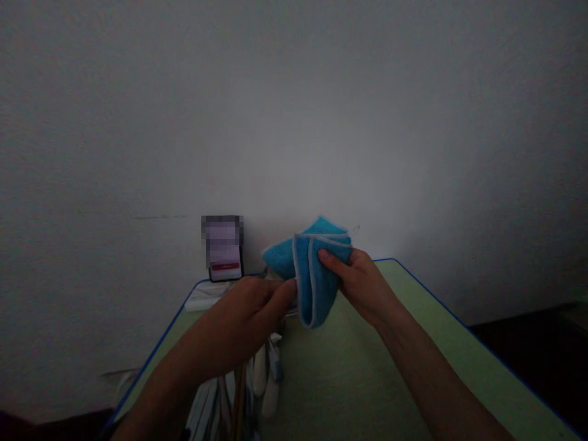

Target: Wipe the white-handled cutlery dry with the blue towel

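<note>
A blue cloth with pale stitched edges is held up above the table, bunched in loose folds. My right hand grips it from the right, thumb pressed on the front fold. On the other side, my left hand is closed with thumb and forefinger at the cloth's left edge, pinching it near the lower fold. A thin loop sticks out from the cloth's upper right corner. The left fingertips are partly hidden behind the cloth.
The light green table has a blue edge and stands against a grey wall. A phone leans upright at the back left, beside a white item. Several long, slim utensils lie below my left forearm.
</note>
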A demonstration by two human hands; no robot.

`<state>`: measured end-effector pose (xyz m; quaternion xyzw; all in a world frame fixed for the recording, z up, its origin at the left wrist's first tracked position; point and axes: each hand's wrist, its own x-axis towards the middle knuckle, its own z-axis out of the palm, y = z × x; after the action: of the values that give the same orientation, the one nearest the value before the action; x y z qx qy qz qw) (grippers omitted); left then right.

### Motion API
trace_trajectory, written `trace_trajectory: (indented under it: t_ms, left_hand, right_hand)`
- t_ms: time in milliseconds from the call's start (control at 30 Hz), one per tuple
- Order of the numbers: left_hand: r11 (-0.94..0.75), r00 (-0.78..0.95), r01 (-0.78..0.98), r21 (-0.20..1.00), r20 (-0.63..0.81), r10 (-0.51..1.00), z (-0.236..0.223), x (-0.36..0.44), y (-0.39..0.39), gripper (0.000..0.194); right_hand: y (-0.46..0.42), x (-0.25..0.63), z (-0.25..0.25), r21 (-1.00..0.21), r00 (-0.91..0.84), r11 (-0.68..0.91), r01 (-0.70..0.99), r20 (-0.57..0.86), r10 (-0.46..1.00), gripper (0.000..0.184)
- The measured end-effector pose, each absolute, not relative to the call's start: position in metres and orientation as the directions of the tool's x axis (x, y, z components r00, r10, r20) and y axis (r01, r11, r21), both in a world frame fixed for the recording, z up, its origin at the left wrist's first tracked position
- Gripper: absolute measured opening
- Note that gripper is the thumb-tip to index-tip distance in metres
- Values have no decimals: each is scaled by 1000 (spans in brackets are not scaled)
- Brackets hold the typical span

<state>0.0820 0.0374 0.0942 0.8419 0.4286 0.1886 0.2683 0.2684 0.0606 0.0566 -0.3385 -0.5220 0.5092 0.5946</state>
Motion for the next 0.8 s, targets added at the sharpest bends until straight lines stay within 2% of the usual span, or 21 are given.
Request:
trace_trajectory:
  t_ms: [67, 167, 367, 467, 533, 567, 633, 700, 800]
  left_hand:
    - [-513, 563, 654, 555, 95, 821, 95, 74, 38, 46]
    - [-516, 570, 660, 546, 84, 818, 98, 61, 41, 47]
    - [-532, 530, 673, 513, 167, 832, 104, 57, 42, 44]
    - [-557, 559, 650, 517, 171, 812, 101, 66, 41, 42]
    - [-574, 565, 617, 538, 205, 800, 97, 76, 39, 40]
    - [-584, 567, 601, 545, 225, 793, 94, 81, 37, 39]
    - [-601, 577, 566, 564, 249, 778, 89, 93, 34, 38]
    - [-608, 561, 576, 547, 276, 780, 84, 102, 31, 37]
    - [-607, 554, 628, 488, 268, 788, 83, 108, 27, 35]
  right_hand:
    - [61, 277, 58, -948, -61, 307, -83, 312, 948, 24]
    - [59, 289, 62, -938, -167, 334, 96, 315, 934, 25]
    - [52, 301, 70, -915, -339, 340, 216, 257, 905, 24]
    - [53, 299, 70, -914, -278, 317, 254, 245, 929, 24]
    - [56, 291, 67, -929, -91, 316, 194, 304, 948, 24]
    - [58, 286, 65, -938, 34, 325, 121, 331, 943, 25]
    - [61, 273, 61, -943, 199, 317, -103, 293, 935, 26]
    - [65, 262, 58, -901, 240, 276, -336, 201, 950, 27]
    - [69, 256, 56, -823, 273, 222, -522, 85, 958, 24]
